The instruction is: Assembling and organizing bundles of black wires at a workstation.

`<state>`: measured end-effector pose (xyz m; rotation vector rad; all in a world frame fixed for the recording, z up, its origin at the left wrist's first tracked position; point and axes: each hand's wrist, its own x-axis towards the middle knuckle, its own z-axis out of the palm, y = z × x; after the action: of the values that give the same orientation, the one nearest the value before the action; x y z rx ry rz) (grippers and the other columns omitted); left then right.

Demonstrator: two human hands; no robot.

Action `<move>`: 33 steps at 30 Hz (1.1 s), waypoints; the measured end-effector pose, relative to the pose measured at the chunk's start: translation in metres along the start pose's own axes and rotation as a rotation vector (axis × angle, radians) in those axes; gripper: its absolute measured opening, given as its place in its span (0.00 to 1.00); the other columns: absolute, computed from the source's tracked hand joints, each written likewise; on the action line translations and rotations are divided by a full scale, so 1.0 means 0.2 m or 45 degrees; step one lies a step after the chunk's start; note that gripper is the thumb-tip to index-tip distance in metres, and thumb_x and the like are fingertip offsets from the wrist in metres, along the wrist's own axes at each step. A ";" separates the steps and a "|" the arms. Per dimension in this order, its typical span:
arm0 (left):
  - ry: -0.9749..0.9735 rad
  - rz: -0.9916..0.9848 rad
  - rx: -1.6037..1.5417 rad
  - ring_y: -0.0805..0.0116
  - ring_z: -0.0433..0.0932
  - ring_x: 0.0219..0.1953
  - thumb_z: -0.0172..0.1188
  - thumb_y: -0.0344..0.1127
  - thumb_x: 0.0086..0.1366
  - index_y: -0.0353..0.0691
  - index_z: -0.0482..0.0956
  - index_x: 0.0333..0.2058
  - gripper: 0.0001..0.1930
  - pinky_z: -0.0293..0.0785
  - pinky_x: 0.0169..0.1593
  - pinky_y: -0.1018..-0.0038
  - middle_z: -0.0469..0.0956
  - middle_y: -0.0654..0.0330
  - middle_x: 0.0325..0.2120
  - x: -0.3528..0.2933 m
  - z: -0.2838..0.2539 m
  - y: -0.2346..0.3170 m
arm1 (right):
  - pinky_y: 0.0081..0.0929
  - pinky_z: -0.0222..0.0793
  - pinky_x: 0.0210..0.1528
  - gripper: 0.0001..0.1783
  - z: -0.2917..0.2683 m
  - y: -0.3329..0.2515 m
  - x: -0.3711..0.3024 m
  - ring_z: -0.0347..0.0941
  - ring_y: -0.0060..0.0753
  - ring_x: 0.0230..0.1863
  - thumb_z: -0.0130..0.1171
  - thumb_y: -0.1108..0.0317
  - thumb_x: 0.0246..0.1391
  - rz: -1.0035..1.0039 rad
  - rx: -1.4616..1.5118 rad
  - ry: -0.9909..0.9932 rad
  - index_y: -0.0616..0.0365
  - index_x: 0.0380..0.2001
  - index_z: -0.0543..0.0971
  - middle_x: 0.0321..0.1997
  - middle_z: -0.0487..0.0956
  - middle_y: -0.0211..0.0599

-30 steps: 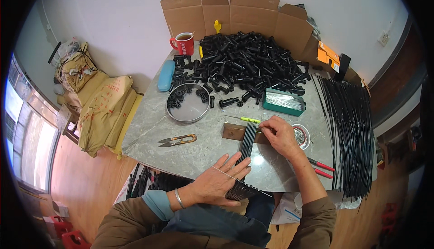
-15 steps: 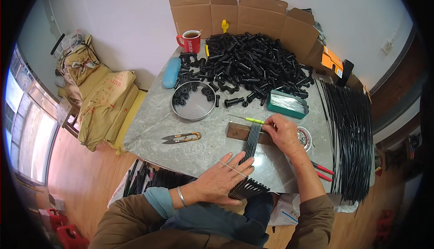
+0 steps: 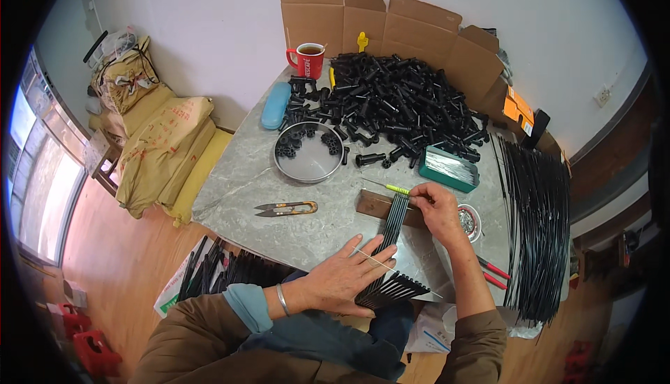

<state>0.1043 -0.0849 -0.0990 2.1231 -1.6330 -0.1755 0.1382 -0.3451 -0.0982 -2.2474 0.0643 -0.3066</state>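
My left hand (image 3: 342, 272) lies spread over a row of thin black rods (image 3: 396, 221), fingers apart, the rods running beneath it. A thin pale wire (image 3: 373, 258) crosses its fingers. The rods' near ends fan out over my lap, and their far ends lie on a brown block (image 3: 373, 204). At those far ends my right hand (image 3: 438, 209) is pinched closed on a slim tool with a lime-green handle (image 3: 398, 189), its thin metal tip pointing left. The exact grip of the right fingertips is partly hidden.
Thread snips (image 3: 286, 209) lie left of the block. Behind stand a round metal tin (image 3: 308, 175), a green tray of pale wires (image 3: 449, 169), a heap of black plastic parts (image 3: 412, 101) and a red mug (image 3: 308, 63). Right are a small bowl (image 3: 470, 222), red-handled pliers (image 3: 494, 272) and long black rods (image 3: 541, 223).
The whole view has shifted slightly, moving the table's things rightward. Both hands keep nearly the same pose on the rods, whose near ends show more spread out now.
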 end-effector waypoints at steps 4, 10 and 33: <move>0.002 -0.006 0.008 0.49 0.43 0.69 0.64 0.58 0.50 0.39 0.57 0.63 0.47 0.41 0.67 0.50 0.49 0.55 0.67 0.00 0.00 0.00 | 0.24 0.70 0.35 0.07 0.02 -0.01 0.00 0.75 0.28 0.29 0.59 0.73 0.51 0.084 0.093 -0.034 0.60 0.34 0.80 0.28 0.80 0.37; 0.007 0.011 0.022 0.48 0.44 0.69 0.64 0.58 0.50 0.38 0.57 0.63 0.47 0.42 0.67 0.49 0.49 0.53 0.67 -0.01 0.01 -0.01 | 0.25 0.70 0.35 0.08 0.02 -0.07 -0.03 0.75 0.28 0.29 0.60 0.71 0.50 0.135 0.068 0.062 0.61 0.35 0.80 0.28 0.80 0.37; 0.072 0.039 0.015 0.46 0.47 0.68 0.65 0.57 0.49 0.35 0.58 0.61 0.47 0.44 0.66 0.49 0.50 0.49 0.66 -0.02 0.01 0.00 | 0.31 0.69 0.35 0.05 -0.13 -0.05 -0.03 0.75 0.43 0.32 0.57 0.74 0.49 -0.213 -0.431 -0.061 0.63 0.30 0.79 0.28 0.77 0.43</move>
<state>0.1033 -0.0816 -0.1015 2.0915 -1.6365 -0.0956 0.1252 -0.3577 -0.0766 -2.6011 -0.1058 -0.3529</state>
